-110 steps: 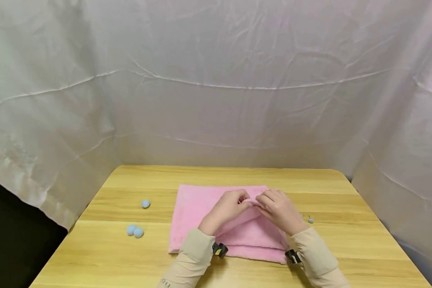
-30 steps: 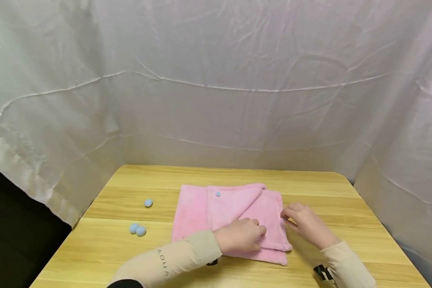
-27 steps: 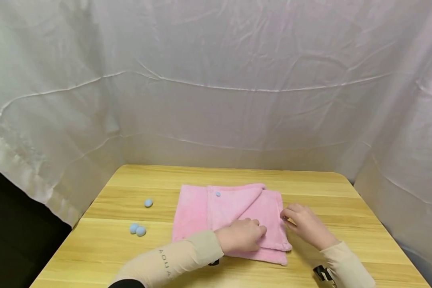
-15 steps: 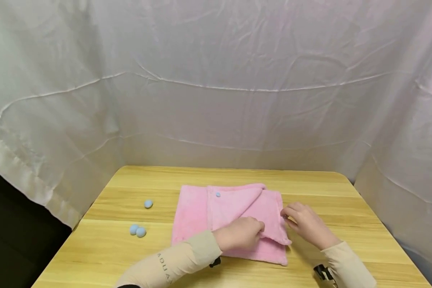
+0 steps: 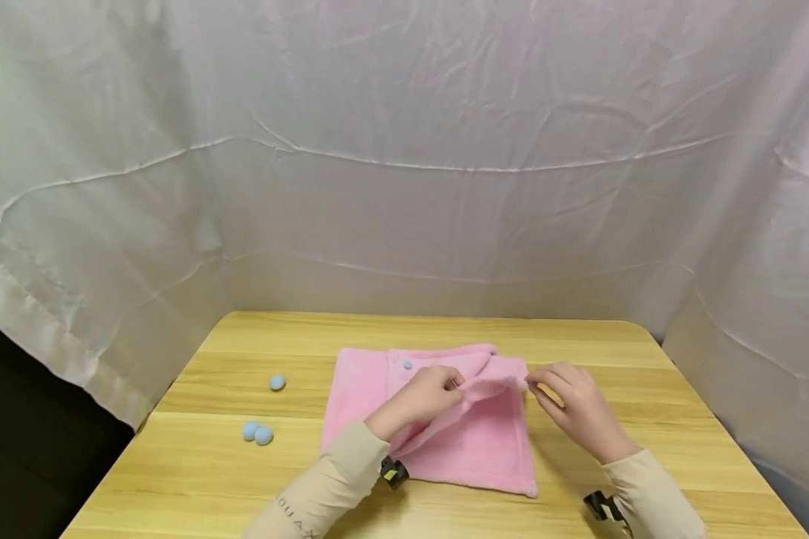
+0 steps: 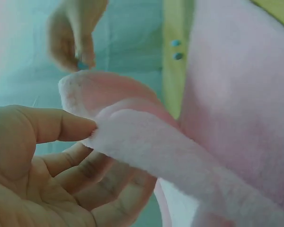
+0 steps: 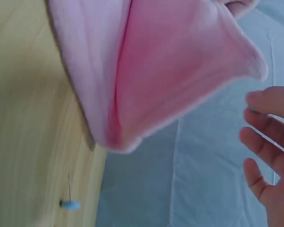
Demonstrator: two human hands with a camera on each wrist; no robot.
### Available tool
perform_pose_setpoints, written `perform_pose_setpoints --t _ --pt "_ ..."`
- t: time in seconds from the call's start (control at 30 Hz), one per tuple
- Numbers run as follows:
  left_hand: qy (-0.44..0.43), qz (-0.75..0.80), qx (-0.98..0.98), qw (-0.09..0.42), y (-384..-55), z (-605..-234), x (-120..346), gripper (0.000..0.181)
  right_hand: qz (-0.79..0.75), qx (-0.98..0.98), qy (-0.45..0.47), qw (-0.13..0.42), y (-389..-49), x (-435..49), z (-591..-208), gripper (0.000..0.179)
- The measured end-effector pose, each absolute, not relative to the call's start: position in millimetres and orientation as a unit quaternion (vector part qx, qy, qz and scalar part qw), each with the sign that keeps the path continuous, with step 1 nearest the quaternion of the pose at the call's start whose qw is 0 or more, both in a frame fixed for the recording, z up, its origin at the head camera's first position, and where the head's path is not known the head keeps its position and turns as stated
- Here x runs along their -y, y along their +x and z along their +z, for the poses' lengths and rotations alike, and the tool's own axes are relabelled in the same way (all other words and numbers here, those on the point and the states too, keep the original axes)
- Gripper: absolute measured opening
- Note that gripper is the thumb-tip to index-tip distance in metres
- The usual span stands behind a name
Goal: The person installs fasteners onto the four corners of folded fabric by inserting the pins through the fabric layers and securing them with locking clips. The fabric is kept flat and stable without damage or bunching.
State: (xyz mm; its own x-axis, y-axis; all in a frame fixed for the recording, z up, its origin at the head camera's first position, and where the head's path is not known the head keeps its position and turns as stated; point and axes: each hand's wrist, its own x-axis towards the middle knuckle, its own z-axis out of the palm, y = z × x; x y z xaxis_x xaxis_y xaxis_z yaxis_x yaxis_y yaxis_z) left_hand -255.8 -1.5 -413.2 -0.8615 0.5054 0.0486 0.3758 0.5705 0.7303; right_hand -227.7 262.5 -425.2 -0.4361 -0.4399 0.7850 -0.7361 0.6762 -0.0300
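A pink plush cloth lies folded on the table, its upper layer lifted at the right side. My left hand pinches the lifted edge between thumb and forefinger, plain in the left wrist view. My right hand is at the raised corner, with thumb and forefinger together on a small blue piece, mostly hidden by the fingertips. In the right wrist view the cloth corner ends just short of those fingertips. A blue button sits on the cloth's upper layer near the back.
On the table, a blue-based pin stands point up right of the cloth. Several round blue caps lie left of the cloth, one cap farther back. Pale curtains hang around the wooden table.
My left hand has drawn back from the cloth's front right part and raised its upper layer, folding the corner up toward the back. My right hand has moved slightly up beside that corner.
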Motion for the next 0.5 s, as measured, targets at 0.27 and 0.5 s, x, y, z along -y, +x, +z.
perform_pose_setpoints --t 0.27,0.5 --pt "0.183 0.549 -0.805 0.128 -269.5 -417.1 17.9 0.028 0.316 0.79 0.377 0.367 -222.1 -236.8 -431.9 0.022" --pt "0.167 0.609 -0.761 0.152 -272.8 -420.0 24.0 0.028 0.382 0.818 0.34 0.263 -221.7 -214.7 -437.2 0.031"
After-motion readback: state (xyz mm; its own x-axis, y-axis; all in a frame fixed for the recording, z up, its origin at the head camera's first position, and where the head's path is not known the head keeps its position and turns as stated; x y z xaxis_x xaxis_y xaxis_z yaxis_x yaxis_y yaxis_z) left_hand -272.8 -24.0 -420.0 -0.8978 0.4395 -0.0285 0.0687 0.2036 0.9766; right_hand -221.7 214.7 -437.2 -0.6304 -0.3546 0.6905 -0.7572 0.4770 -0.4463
